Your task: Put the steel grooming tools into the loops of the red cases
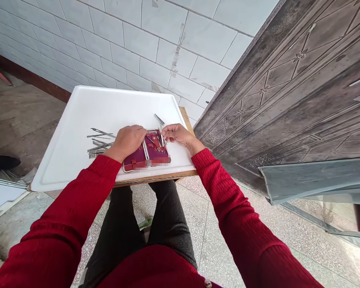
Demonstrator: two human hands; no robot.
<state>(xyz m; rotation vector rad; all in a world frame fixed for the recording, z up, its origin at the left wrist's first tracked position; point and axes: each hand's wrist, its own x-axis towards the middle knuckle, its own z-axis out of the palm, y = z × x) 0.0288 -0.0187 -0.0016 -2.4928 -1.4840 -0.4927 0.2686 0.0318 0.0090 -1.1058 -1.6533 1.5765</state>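
Person at the bench [188,120], both hands on the job. Right hand [180,134]: thumb and forefinger pinched narrow on a slim metal tool [161,139], which sits over the right half of the open purple-and-red case [131,165]. Can't tell from here whether its lower end is in a loop or just above one. Left hand [126,140]: fingers bent together, fingertips at the far edge of the case near its middle, palm over the left half. Can't tell if those fingers grip or only press, thumb is hidden. Case lies flat between the two sets of fingers, pale metal frame [145,150] down its middle just nearside of the left fingertips. Right half has several small metal tools [158,148] in it, just left of and nearer than the right fingers; too small to name each. Left half, nearside of the left fingers, shows a red strap [133,163]; the rest is covered by the hand. One loose clipper-like piece [159,119] lies just beyond the right fingertips, apart from the case. Left of the left fingers: a spread of loose metal tools [100,143], some crossing each other, nearest ones close to the wrist. All of it is on a white tray [123,105] with a raised rim, under both hands. Well beyond the fingers, tiled wall [120,44]; well off to their right, dark patterned door [276,92].
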